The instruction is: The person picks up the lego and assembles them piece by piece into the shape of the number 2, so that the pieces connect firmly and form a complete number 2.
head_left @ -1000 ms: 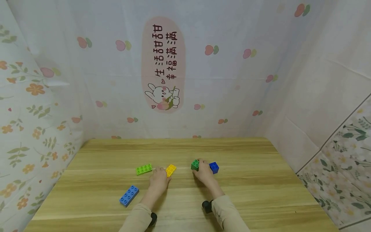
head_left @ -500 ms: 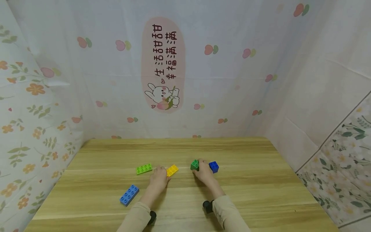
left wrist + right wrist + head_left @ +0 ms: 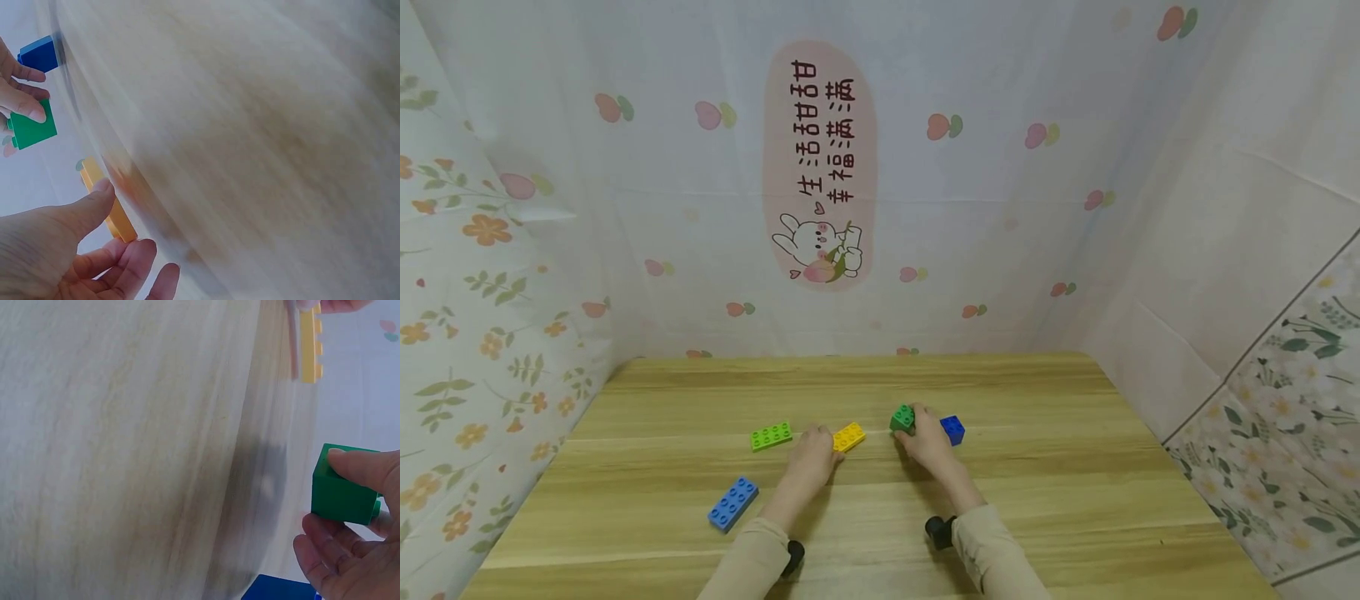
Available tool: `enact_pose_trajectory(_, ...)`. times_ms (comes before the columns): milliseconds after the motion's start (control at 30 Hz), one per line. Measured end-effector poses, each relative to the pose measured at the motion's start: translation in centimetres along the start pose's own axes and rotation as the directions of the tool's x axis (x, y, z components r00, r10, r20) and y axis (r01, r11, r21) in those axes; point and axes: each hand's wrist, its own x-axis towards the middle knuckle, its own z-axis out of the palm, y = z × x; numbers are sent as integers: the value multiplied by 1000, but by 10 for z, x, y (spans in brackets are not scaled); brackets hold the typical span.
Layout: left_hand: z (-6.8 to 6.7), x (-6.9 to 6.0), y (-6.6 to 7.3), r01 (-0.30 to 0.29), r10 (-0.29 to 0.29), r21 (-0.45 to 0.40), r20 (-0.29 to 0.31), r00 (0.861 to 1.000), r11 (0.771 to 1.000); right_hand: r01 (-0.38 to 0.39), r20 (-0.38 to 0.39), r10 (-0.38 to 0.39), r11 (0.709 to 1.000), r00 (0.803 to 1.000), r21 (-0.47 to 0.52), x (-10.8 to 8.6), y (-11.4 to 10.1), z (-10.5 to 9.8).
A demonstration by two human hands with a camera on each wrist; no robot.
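My left hand [image 3: 812, 458] pinches a yellow building brick [image 3: 850, 437] by one end. In the left wrist view, the thumb lies on one side of the yellow brick [image 3: 114, 209] and the fingers on the other. With my right hand [image 3: 931, 446] I grip a square dark green brick [image 3: 902, 419]. The right wrist view has that green brick [image 3: 344, 499] between thumb and fingers, raised off the table, its studs toward the palm. Just right of this hand a square dark blue brick [image 3: 952, 429] sits on the table.
On the wooden table [image 3: 1037, 483], a flat lime green brick [image 3: 772, 437] lies left of my left hand. A long blue brick [image 3: 733, 504] is nearer, at the left. Patterned cloth [image 3: 1000, 208] hangs behind the table and along both sides.
The yellow brick has turned and shifted slightly right in my left hand. My right hand has raised the green brick a little and tilted it. The other bricks stay put.
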Motion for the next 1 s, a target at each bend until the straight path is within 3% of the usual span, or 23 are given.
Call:
enact_pose_trajectory(567,3,7,1,-99,98,34,37,995,995,51,-18,-50,996,999,79,-3,-6,-9)
enact_pose_trajectory(1000,2,10,-8,-241,241,-3,56,969,971,104,-25,-102,990,994,99,-4,-9,-12)
